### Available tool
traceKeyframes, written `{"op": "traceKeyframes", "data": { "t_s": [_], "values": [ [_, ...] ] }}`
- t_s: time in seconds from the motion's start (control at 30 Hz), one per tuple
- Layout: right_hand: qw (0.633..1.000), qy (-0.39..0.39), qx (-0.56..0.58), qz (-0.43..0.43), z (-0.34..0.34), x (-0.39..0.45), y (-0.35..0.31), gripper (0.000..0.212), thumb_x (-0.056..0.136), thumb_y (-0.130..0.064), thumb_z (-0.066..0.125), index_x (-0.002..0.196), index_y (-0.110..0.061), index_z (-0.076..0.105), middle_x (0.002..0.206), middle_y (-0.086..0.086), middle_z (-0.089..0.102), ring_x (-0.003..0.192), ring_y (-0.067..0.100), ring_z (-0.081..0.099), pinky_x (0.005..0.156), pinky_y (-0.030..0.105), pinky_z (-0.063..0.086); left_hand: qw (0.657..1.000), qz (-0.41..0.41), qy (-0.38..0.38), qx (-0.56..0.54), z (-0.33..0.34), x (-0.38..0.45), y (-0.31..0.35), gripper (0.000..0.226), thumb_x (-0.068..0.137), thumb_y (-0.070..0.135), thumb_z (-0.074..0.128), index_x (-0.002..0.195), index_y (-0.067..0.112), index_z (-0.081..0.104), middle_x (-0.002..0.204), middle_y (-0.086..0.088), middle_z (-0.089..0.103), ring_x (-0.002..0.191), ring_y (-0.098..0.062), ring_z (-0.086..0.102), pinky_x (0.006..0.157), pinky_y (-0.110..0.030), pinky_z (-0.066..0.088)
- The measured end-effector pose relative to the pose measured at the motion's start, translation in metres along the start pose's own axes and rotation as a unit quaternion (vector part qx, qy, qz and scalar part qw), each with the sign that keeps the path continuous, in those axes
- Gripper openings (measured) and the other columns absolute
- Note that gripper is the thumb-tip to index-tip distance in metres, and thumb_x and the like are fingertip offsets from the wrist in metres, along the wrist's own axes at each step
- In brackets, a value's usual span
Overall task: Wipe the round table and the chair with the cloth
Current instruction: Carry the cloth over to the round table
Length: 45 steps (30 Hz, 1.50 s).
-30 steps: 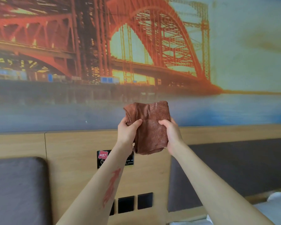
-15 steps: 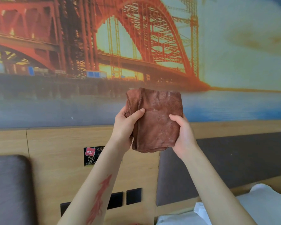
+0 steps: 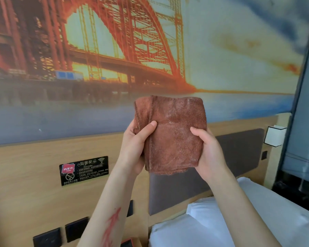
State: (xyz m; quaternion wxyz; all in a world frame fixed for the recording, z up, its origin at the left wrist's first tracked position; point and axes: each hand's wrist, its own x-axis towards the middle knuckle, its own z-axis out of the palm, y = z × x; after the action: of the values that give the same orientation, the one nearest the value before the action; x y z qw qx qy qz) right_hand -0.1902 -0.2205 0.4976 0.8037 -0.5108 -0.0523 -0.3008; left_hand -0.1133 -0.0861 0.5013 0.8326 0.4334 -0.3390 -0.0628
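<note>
Head view, near to far, with the cloth as the reference. Two bare forearms are rising from the lower edge toward the folded, rust-brown terry cloth (image 3: pixel 173 136), which is being held up in the air at centre frame. The left hand (image 3: pixel 134 147) is closing on the cloth's left edge, thumb pressing across the front face and fingers hidden behind. The right hand (image 3: pixel 208 148) is curling round its right edge, thumb on the front, fingers likewise behind; both hands are gripping the cloth and nothing else.

The cloth is hanging in several layers, its lower hem sagging slightly. It is probably light, soft and limp, not slippery and not fragile. Pinching it at the folded edges should be keeping the layers together; a flat palm over the middle would suit wiping.

Below and right of the cloth, white bed linen (image 3: pixel 221 220) is lying against a dark padded headboard panel (image 3: pixel 239 157). Left of the cloth, a black notice plate (image 3: pixel 83 171) is showing on the pale wooden wall panel (image 3: pixel 25 175). Behind the cloth, an orange bridge mural (image 3: pixel 114 50) is filling the wall. Neither round table nor chair is in view, so wiping is apparently not yet beginning.
</note>
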Motion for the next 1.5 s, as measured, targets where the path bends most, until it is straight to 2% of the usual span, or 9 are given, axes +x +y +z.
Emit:
{"op": "traceKeyframes", "data": {
  "t_s": [0.1,0.23,0.43,0.6,0.73,1.0,1.1,1.27,1.5],
  "values": [
    [0.998,0.042,-0.026,-0.032,-0.014,-0.025,-0.016,0.026,0.089,-0.009,0.049,0.094,-0.029,0.065,0.084,-0.006,0.075,0.082,0.016,0.071,0.067,0.037,0.055,0.998,-0.034,-0.04,-0.034,0.02,-0.007,-0.01,0.019,0.087,0.009,0.059,0.1,0.021,0.065,0.092,0.001,0.074,0.083,-0.013,0.071,0.068,-0.026,0.059],
    [0.986,0.139,-0.051,-0.074,-0.039,-0.079,-0.038,0.028,0.089,-0.007,0.048,0.102,-0.026,0.065,0.097,0.001,0.072,0.089,0.019,0.069,0.072,0.036,0.054,0.984,-0.106,-0.112,-0.089,0.059,-0.034,-0.031,0.018,0.086,0.009,0.06,0.098,0.021,0.065,0.089,-0.001,0.075,0.08,-0.015,0.071,0.075,-0.033,0.06],
    [0.945,0.279,-0.108,-0.134,-0.068,-0.179,-0.093,0.027,0.088,-0.009,0.048,0.101,-0.025,0.065,0.093,-0.002,0.073,0.082,0.015,0.07,0.07,0.033,0.054,0.944,-0.201,-0.212,-0.154,0.141,-0.092,-0.045,0.02,0.087,0.007,0.06,0.1,0.02,0.065,0.1,-0.006,0.073,0.09,-0.022,0.069,0.084,-0.039,0.057],
    [0.9,0.36,-0.15,-0.195,-0.078,-0.262,-0.149,0.029,0.088,-0.008,0.045,0.104,-0.024,0.064,0.097,-0.002,0.072,0.09,0.018,0.067,0.076,0.035,0.053,0.904,-0.24,-0.297,-0.194,0.217,-0.149,-0.037,0.024,0.086,0.007,0.06,0.107,0.02,0.063,0.1,0.0,0.072,0.091,-0.017,0.069,0.082,-0.034,0.058],
    [0.861,0.413,-0.184,-0.235,-0.086,-0.331,-0.187,0.029,0.089,-0.01,0.045,0.098,-0.028,0.066,0.092,-0.006,0.075,0.091,0.017,0.067,0.076,0.036,0.053,0.865,-0.266,-0.362,-0.223,0.274,-0.2,-0.033,0.018,0.086,0.007,0.061,0.095,0.023,0.065,0.083,0.007,0.076,0.078,-0.01,0.072,0.071,-0.028,0.06],
    [0.788,0.5,-0.206,-0.293,-0.107,-0.482,-0.266,0.031,0.086,-0.01,0.047,0.105,-0.026,0.066,0.108,0.002,0.071,0.101,0.024,0.065,0.087,0.043,0.051,0.795,-0.312,-0.445,-0.269,0.393,-0.334,-0.007,0.016,0.087,0.007,0.06,0.095,0.019,0.065,0.089,0.0,0.074,0.077,-0.011,0.072,0.067,-0.027,0.059],
    [0.759,0.528,-0.231,-0.305,-0.116,-0.55,-0.304,0.032,0.087,-0.009,0.046,0.103,-0.029,0.065,0.1,-0.002,0.074,0.095,0.02,0.067,0.081,0.038,0.054,0.772,-0.33,-0.465,-0.281,0.443,-0.397,0.007,0.017,0.086,0.007,0.06,0.098,0.018,0.064,0.095,-0.003,0.072,0.083,-0.015,0.07,0.075,-0.032,0.058],
    [0.713,0.559,-0.273,-0.323,-0.125,-0.661,-0.367,0.033,0.087,-0.009,0.045,0.097,-0.031,0.067,0.094,-0.005,0.074,0.096,0.02,0.066,0.087,0.042,0.05,0.726,-0.356,-0.496,-0.316,0.524,-0.504,0.029,0.016,0.087,0.008,0.06,0.097,0.019,0.064,0.091,-0.001,0.072,0.075,-0.011,0.071,0.072,-0.031,0.059],
    [0.655,0.613,-0.276,-0.345,-0.141,-0.791,-0.439,0.03,0.087,-0.009,0.045,0.096,-0.03,0.066,0.084,-0.007,0.075,0.078,0.012,0.07,0.06,0.027,0.055,0.666,-0.392,-0.546,-0.323,0.627,-0.631,0.051,0.022,0.084,0.013,0.065,0.104,0.021,0.065,0.093,0.0,0.075,0.086,-0.017,0.072,0.071,-0.034,0.058]
  ]
}}
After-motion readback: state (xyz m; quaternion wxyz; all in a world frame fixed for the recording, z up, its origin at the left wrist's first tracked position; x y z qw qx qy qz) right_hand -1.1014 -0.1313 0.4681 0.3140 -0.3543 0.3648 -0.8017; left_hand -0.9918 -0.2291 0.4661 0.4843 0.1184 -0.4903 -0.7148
